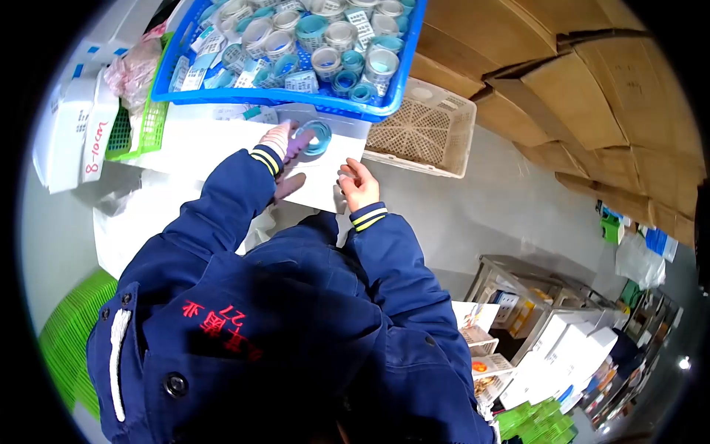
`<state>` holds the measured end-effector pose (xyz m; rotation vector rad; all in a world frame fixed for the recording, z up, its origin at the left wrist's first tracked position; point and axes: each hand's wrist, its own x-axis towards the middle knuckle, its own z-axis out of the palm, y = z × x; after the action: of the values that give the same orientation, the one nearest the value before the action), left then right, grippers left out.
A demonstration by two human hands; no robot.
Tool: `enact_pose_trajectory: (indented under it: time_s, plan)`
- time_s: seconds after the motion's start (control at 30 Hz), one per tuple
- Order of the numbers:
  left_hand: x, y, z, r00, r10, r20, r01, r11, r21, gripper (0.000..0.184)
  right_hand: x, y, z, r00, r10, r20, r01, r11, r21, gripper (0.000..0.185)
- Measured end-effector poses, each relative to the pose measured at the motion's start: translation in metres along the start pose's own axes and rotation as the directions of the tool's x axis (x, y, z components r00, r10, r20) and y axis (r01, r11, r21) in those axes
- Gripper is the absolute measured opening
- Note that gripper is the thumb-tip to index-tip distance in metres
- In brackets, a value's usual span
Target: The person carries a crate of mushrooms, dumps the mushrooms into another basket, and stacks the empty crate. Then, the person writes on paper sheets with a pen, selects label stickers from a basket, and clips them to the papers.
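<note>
On the white surface (248, 148) in front of me is a small roll with a teal rim and a pale middle (318, 139), possibly a roll of tape or labels. My left hand (287, 159), in a light purple glove, is just left of it, thumb spread away from the fingers; its fingertips reach the roll's edge. Bare and half curled, my right hand (359, 186) hovers at the right edge of the white surface, thumb and fingers apart, with nothing visible in it. A blue plastic crate (266, 96) full of similar rolls and printed labels stands just beyond.
An off-white slatted crate (421, 129) stands right of the blue one. Brown cardboard boxes (584, 96) are stacked at upper right. On the left are a green basket (151, 129), white boxes (81, 133) and stacked green trays (74, 329). A metal cart (529, 288) stands behind, on the right.
</note>
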<state>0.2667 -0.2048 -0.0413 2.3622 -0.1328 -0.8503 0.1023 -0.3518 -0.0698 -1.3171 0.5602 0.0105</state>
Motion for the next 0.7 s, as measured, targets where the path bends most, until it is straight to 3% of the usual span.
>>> enact_pose_trajectory:
  time_s: [0.07,0.13,0.2,0.3,0.33,0.37,0.43,0.47,0.5,0.53,0.6,0.67,0.7]
  plan:
    - [0.013,-0.013,-0.002,0.945,0.231,-0.232,-0.141,0.927,0.346,0.077,-0.015,0.000,-0.017,0.998,0.010,-0.056,-0.006,0.997,0.082,0.039]
    - [0.005,-0.005,-0.017,0.979,0.123,-0.162,-0.072,0.956,0.286,0.080,-0.034,-0.009,-0.038,0.991,0.082,-0.101,-0.062,0.981,0.184,0.036]
    - [-0.022,0.017,-0.029,0.973,0.127,-0.194,-0.064,0.950,0.305,0.078,-0.057,-0.001,-0.062,0.984,0.082,-0.158,-0.041,0.969,0.244,0.034]
    - [-0.082,0.067,-0.024,0.998,0.045,0.045,-0.031,0.960,-0.277,0.068,-0.104,0.006,-0.095,0.962,0.129,-0.241,-0.070,0.968,0.241,0.031]
    - [-0.099,0.090,-0.017,0.984,-0.054,0.168,0.131,0.860,-0.493,0.065,-0.120,0.009,-0.103,0.960,0.131,-0.249,-0.061,0.961,0.270,0.031]
    - [-0.123,0.120,-0.007,0.939,-0.046,0.341,0.252,0.766,-0.591,0.057,-0.135,0.011,-0.110,0.958,0.134,-0.255,-0.054,0.953,0.298,0.032]
    - [-0.136,0.138,0.036,0.828,0.336,0.450,-0.013,0.812,-0.583,0.045,-0.171,0.013,-0.124,0.946,0.124,-0.301,-0.026,0.950,0.311,0.032]
    - [-0.154,0.163,0.057,0.738,0.288,0.611,0.163,0.801,-0.575,0.045,-0.190,0.012,-0.130,0.942,0.111,-0.317,-0.014,0.955,0.295,0.032]
    - [-0.176,0.183,0.091,0.720,0.285,0.632,0.209,0.780,-0.590,0.041,-0.212,0.013,-0.143,0.939,0.152,-0.309,-0.036,0.936,0.351,0.038]
    - [-0.201,0.201,0.126,0.702,0.280,0.655,0.256,0.759,-0.599,0.039,-0.239,0.009,-0.157,0.937,0.211,-0.279,-0.043,0.861,0.507,0.043]
    - [-0.247,0.226,0.193,0.625,0.253,0.738,0.405,0.703,-0.584,0.038,-0.293,0.015,-0.184,0.947,0.162,-0.276,0.124,0.610,0.783,0.041]
    - [-0.297,0.242,0.258,0.538,0.262,0.801,0.441,0.722,-0.533,0.036,-0.328,0.069,-0.221,0.953,0.000,-0.304,0.273,0.441,0.855,0.042]
    - [-0.322,0.246,0.290,0.446,0.307,0.841,0.503,0.692,-0.519,0.034,-0.373,0.056,-0.232,0.932,0.115,-0.344,0.272,0.405,0.873,0.041]
